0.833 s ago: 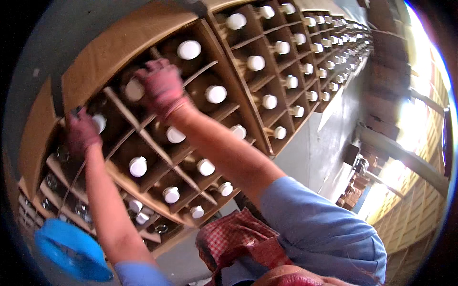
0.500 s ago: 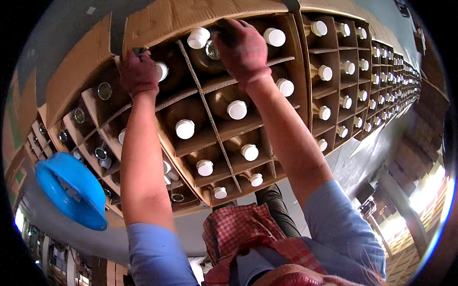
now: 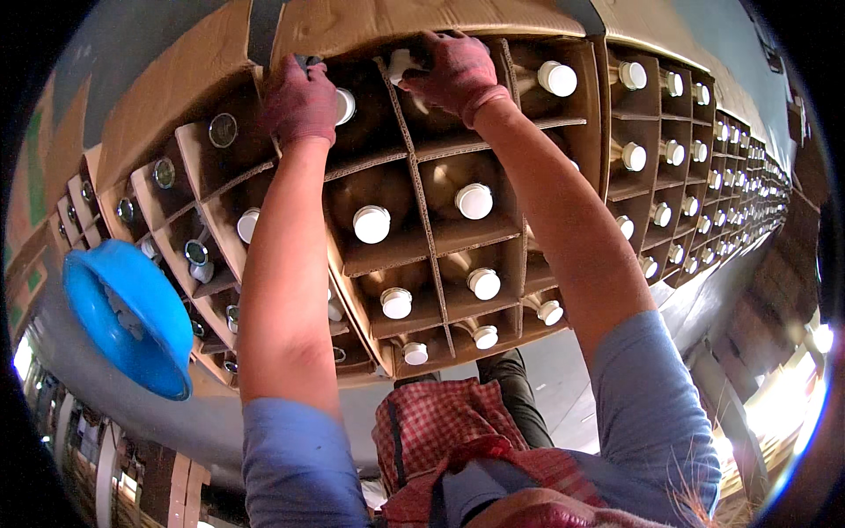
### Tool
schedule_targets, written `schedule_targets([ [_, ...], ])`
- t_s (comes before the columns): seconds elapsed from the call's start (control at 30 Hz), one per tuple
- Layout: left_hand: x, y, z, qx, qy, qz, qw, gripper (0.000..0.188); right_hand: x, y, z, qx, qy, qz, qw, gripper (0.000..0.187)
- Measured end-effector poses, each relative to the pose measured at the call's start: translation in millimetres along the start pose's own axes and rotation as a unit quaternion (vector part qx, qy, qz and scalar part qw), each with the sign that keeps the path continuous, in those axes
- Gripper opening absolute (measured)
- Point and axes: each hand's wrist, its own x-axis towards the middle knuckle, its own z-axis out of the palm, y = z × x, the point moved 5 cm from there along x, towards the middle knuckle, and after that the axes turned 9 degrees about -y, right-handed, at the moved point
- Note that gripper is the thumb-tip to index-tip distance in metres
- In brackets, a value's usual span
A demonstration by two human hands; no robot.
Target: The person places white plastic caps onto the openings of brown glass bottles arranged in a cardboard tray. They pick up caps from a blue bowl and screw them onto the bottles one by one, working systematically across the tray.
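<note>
My right hand (image 3: 456, 77), in a reddish glove with dark fingertips, is closed around a white cap (image 3: 400, 65) in a far compartment of the middle carton (image 3: 576, 132). The bottle below that cap is mostly hidden. My left hand (image 3: 304, 104), gloved alike, is curled at the far left corner of this carton, beside a white-capped bottle (image 3: 345, 106). What its fingers grip, if anything, is hidden. Nearer to me, several bottles with white caps (image 3: 473, 201) stand upright, one in each cardboard compartment.
A blue plastic bowl (image 3: 132, 317) with small pale pieces rests on the cartons at left. The left carton holds several open-mouthed bottles (image 3: 224, 130) and some capped ones. Cartons of capped bottles (image 3: 634, 157) run in a row to the right. Raised cardboard flaps (image 3: 422, 19) line the far side.
My right hand has drawn the white cap over where an open bottle mouth showed. The cartons have shifted rightward in view. My left hand stays at the carton's far left corner.
</note>
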Motion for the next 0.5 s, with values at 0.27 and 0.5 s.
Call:
schedule_targets([
  [0.27, 2, -13, 1, -0.035, 0.030, 0.040, 0.998, 0.030, -47, -1, -48, -0.172, 0.031, 0.067, 0.982, 0.053],
  [0.5, -7, 16, -14, 0.053, 0.127, 0.179, 0.974, 0.021, -32, -14, -11, -0.187, -0.022, 0.057, 0.980, 0.065],
])
